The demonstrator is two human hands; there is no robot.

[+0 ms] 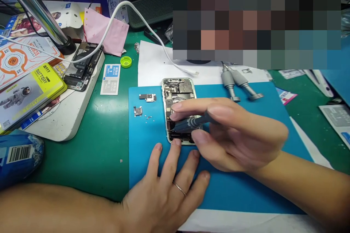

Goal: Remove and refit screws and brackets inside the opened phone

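A lime cap [126, 62] (round) sits near a pink sheet [108, 32].

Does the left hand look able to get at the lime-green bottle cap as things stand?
Probably yes: the left hand rests at the opened phone, and only bare green mat seems to lie before the cap.

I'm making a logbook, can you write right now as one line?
left hand: touching bottom edge of open phone | right hand: holds screwdriver over phone | blue mat: small parts beside phone
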